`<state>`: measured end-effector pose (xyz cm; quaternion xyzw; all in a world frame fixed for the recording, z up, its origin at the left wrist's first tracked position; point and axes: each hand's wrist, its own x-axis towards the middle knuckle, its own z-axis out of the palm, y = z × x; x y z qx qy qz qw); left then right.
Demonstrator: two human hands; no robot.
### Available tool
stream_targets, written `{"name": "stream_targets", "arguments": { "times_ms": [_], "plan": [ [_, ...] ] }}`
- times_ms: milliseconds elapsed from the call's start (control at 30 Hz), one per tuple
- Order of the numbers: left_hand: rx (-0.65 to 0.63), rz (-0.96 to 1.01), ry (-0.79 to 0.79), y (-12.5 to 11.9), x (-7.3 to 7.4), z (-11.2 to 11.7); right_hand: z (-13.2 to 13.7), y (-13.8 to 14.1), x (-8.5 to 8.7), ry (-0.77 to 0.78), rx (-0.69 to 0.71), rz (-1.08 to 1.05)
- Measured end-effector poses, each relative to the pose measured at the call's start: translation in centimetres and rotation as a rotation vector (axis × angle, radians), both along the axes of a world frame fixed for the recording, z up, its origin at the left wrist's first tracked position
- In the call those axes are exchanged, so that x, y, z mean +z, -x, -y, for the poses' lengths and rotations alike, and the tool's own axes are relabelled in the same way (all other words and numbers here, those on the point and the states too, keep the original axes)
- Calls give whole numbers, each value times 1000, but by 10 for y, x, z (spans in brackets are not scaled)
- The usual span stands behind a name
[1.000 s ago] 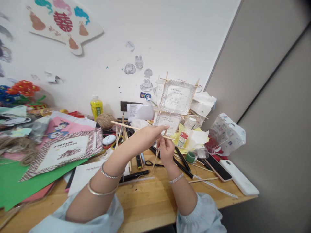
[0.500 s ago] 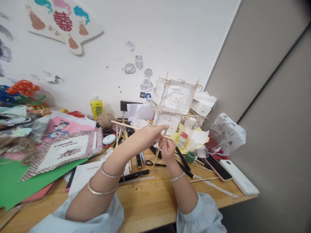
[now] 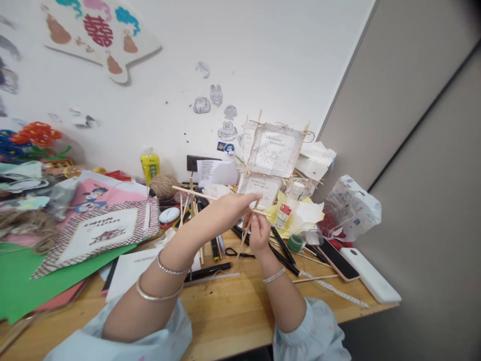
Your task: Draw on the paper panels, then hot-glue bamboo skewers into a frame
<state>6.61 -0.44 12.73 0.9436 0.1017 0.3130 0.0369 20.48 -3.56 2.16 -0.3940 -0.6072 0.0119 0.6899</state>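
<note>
My left hand (image 3: 230, 209) is raised above the wooden table (image 3: 233, 306) and pinches a long thin wooden stick (image 3: 195, 193) that lies almost level, pointing left. My right hand (image 3: 259, 231) is just below and to the right, its fingers closed on a second thin stick (image 3: 244, 240) that slants down to the left and crosses the first one near my fingertips. Both wrists wear silver bracelets. Behind the hands stands a small frame of upright sticks (image 3: 191, 205).
A paper lantern on stick frames (image 3: 274, 150) stands at the back. A twine ball (image 3: 164, 186), a yellow bottle (image 3: 149, 164), black pens (image 3: 281, 250), a green tape roll (image 3: 295, 243), a phone (image 3: 338, 260), a white power bank (image 3: 370, 282) and patterned paper (image 3: 101, 231) crowd the table.
My right hand has shifted slightly lower along the slanted stick. The left hand and the level stick have stayed put.
</note>
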Motion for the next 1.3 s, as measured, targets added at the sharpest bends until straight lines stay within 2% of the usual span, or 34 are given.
{"name": "stream_targets", "arguments": {
  "times_ms": [333,733,1300],
  "plan": [
    [-25,25,-8,-1,-2,-1,1,2,2,37,-31,-25],
    [-36,31,-10,-2,-1,0,2,3,4,14,35,-75],
    [-23,19,19,-1,0,3,1,2,1,47,-13,-46]
  ]
}}
